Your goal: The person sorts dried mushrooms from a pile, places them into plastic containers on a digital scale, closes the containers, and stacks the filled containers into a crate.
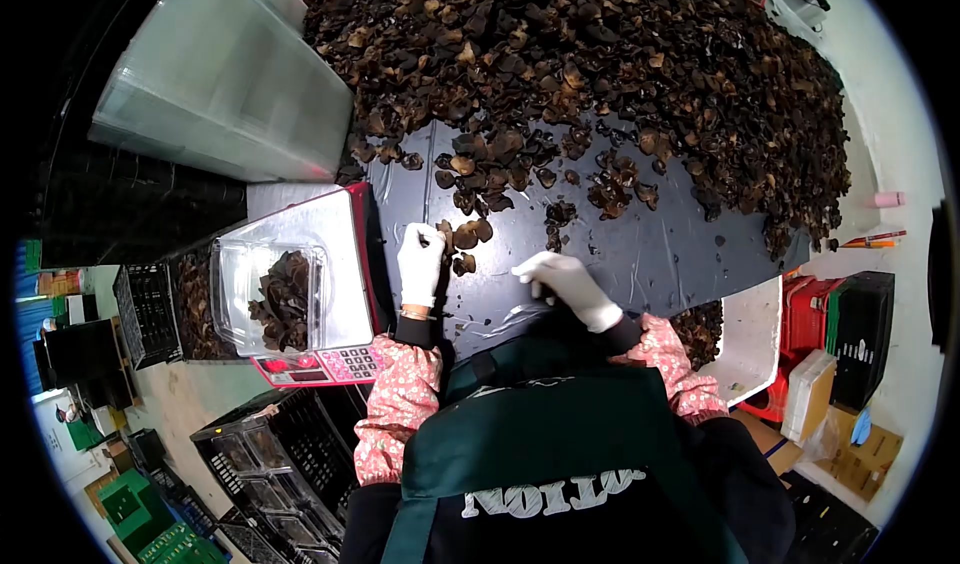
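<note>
My left hand [421, 264], in a white glove, is over the dark sheet near the scale, its fingers curled in a pinch. Beside its fingertips lie a few brown wood ear mushrooms [466, 234]; whether one is between the fingers I cannot make out. My right hand [572, 289], also white-gloved, hovers further right with its fingers bent together and pointing left; what they hold, if anything, is hidden. To the left, a clear plastic box [228, 309] with dark mushrooms [284, 302] inside sits on a red digital scale [345, 264].
A large heap of wood ear mushrooms [600, 54] covers the far part of the table sheet [600, 254]. Stacked clear containers [225, 74] stand at far left. A white bin [752, 339] with mushrooms is at right. Black crates [280, 444] stand below the scale.
</note>
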`<state>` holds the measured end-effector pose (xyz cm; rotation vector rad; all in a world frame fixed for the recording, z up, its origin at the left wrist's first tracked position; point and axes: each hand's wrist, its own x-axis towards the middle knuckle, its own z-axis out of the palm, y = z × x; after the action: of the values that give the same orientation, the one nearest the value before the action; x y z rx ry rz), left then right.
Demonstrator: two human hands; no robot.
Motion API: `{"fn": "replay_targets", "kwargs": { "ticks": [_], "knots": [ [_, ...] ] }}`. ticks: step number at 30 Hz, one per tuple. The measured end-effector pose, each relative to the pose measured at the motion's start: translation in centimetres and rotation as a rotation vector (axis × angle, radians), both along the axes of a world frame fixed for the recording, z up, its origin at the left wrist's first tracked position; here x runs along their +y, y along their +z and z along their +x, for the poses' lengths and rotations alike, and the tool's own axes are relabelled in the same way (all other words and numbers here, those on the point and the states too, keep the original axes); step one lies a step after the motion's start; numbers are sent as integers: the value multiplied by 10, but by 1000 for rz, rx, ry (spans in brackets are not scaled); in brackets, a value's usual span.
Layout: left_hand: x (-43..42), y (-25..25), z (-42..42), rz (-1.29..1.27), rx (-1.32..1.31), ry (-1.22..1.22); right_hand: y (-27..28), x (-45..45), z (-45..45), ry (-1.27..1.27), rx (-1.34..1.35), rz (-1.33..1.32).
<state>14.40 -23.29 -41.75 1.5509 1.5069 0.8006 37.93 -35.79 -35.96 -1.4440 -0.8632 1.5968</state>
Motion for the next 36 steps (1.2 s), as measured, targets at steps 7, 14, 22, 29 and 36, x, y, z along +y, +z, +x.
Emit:
{"fn": "replay_targets", "kwargs": {
  "ticks": [7,14,22,29,36],
  "knots": [
    [-24,46,-15,-367,-928,123,-13,43,-72,37,-871,983],
    [-46,43,-22,-637,-1415,207,-26,49,-61,197,-883,906],
    [-46,44,-4,-567,-1084,43,32,40,-32,-56,360,12],
    [-61,62,25,-518,-976,-40,18,29,-33,47,220,157],
    [-57,39,13,-764,-1231,-150,22,21,-35,-76,214,158]
  ]
}}
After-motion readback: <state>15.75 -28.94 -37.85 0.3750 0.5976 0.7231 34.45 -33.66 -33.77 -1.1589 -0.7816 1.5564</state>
